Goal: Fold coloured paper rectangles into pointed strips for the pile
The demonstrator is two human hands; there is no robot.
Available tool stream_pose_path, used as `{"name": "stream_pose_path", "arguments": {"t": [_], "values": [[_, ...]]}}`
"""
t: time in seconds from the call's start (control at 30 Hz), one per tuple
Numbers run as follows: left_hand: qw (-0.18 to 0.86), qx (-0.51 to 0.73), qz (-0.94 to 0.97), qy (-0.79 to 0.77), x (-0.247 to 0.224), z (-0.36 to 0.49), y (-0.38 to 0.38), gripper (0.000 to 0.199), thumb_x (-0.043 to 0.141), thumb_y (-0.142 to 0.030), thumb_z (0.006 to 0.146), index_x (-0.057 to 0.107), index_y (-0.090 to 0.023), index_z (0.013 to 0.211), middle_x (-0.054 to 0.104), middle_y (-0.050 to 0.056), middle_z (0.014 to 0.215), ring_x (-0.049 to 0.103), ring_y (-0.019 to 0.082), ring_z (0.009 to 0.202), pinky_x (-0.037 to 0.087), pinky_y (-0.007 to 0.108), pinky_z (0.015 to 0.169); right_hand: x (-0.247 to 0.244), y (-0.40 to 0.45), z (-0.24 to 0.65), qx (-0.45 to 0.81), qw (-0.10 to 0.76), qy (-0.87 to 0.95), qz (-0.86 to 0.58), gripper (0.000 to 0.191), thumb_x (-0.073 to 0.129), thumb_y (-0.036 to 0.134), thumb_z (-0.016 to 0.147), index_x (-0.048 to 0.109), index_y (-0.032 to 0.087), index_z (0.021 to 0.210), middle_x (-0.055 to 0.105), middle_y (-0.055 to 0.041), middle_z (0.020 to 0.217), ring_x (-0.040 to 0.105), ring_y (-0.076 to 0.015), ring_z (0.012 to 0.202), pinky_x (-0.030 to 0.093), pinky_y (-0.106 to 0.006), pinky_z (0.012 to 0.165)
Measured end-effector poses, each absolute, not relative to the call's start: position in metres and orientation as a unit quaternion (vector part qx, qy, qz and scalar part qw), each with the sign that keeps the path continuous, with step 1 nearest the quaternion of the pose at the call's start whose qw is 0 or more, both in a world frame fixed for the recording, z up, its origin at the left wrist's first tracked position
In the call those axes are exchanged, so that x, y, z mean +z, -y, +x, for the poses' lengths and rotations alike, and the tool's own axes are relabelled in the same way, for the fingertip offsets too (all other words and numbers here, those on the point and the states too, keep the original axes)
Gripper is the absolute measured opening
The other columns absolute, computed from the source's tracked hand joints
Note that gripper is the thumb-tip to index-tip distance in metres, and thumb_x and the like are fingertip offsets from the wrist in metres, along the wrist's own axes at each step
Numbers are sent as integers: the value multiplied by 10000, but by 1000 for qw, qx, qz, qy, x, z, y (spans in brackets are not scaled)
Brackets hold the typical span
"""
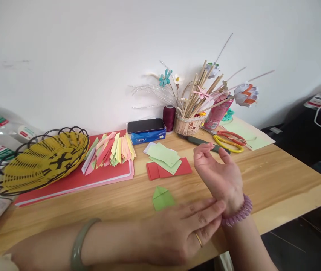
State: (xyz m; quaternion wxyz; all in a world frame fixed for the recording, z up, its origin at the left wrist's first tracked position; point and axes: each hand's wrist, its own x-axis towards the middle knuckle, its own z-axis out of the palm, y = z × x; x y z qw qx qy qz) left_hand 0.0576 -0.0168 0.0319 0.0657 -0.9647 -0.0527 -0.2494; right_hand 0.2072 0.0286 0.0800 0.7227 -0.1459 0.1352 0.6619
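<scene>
Touching right hand (pixel 220 175) at the wrist with nearly straight fingers of left hand (pixel 181 229); no paper held. Turning right palm up, fingers loosely curled, empty. Press lightly, fingertips flat; avoid brushing the green fold (pixel 162 199). Lies on table (pixel 276 177) just beyond left hand: flat-looking, pointed at far end, creased.

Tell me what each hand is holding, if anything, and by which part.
The right hand is open and holds nothing. The left hand lays its fingers on the right wrist; its palm is hidden, but no held object shows.
</scene>
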Motion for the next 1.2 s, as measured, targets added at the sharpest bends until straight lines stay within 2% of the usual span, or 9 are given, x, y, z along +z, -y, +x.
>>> {"name": "stream_pose_path", "arguments": {"t": [0.13,0.3,0.4,0.5,0.63,0.83,1.0,1.07,1.2], "values": [[17,-257,-966,24,37,56,20,359,298,-119,960,500,-28,1242,488,122,1342,317,236,1332,317,302,1104,82,-28,212,649,734,-155,-125,169,212,273,907,369,211,906,487,14,670,550,-93,564,515,-205,516],[9,-279,-959,52,39,57,17,360,329,-77,929,470,29,1243,475,181,1338,311,238,1336,342,330,1087,79,-29,212,645,738,-142,-136,162,217,248,900,376,219,891,476,15,673,540,-105,555,509,-233,484],[-23,-327,-945,19,33,58,19,274,385,-121,934,615,-69,1073,636,76,1167,538,142,1159,425,208,999,76,-31,212,636,747,-118,-154,184,221,250,899,401,221,874,473,13,681,530,-105,549,494,-233,467],[-46,-398,-916,13,28,60,19,230,452,-138,903,670,-132,828,715,2,904,635,122,957,506,190,850,73,-31,211,628,753,-79,-181,230,211,247,909,428,214,841,468,7,687,531,-101,566,489,-224,483],[-21,-387,-921,46,29,59,20,216,481,-102,847,639,-147,706,692,8,784,619,115,741,505,210,647,70,-32,210,615,753,21,-232,226,276,193,892,454,201,753,451,22,655,510,-80,573,482,-199,525],[110,-346,-929,76,27,31,28,36,612,-115,751,644,-126,762,588,-15,633,473,106,508,330,247,412,61,-26,212,561,715,272,-316,97,532,206,814,572,178,730,463,51,647,448,-49,558,421,-141,533],[155,-250,-937,186,17,11,28,145,535,-207,857,628,-99,884,597,24,682,540,145,597,378,266,470,49,-9,219,510,578,508,-385,115,675,115,719,686,207,788,626,12,763,552,-103,730,457,-186,689],[148,-232,-942,193,13,8,26,149,486,-170,873,621,-108,878,592,22,674,538,141,592,389,263,482,45,-3,221,470,461,648,-383,233,633,65,727,702,217,889,673,-26,911,587,-156,894,462,-263,821],[122,-255,-943,175,11,3,21,155,462,-117,882,615,-119,853,597,13,653,552,137,603,450,269,572,38,1,223,211,210,901,-316,422,452,54,810,586,227,1171,608,-71,1204,535,-208,1127,452,-410,932]]}}
